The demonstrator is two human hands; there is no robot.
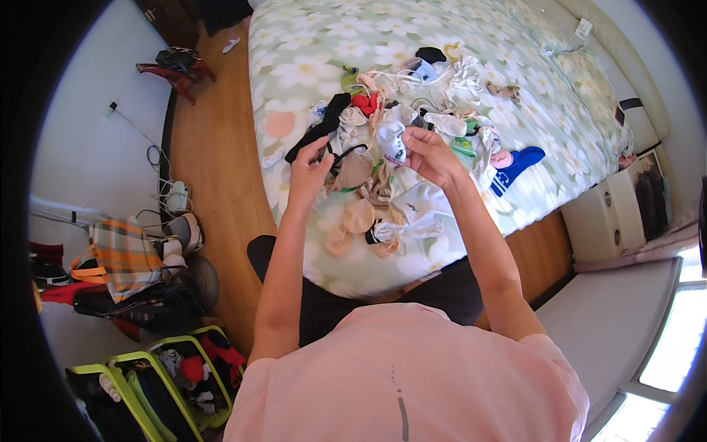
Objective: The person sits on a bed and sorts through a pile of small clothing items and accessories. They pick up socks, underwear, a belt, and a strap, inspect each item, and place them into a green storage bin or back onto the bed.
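Note:
A white patterned sock (391, 139) is pinched between the thumb and fingers of my right hand (432, 154), above the pile on the bed. Over the pile's left side, my left hand (310, 168) has its thumb and fingers apart, close to a long black sock (326, 124); nothing shows in it. Around both hands lie a red cloth item (364, 104), a beige cup-shaped garment (353, 171), round peach pads (358, 215), white socks (446, 125) and tangled straps. A blue sock (516, 168) is at the pile's right edge.
The bed (309, 38) has a floral cover. On the left stand a red stool (190, 77) with a black bag, a plaid bag (130, 254), shoes, and green-rimmed baskets (226, 381) of clothes. A cream cabinet (602, 221) is at the right. Part of a person shows at the top.

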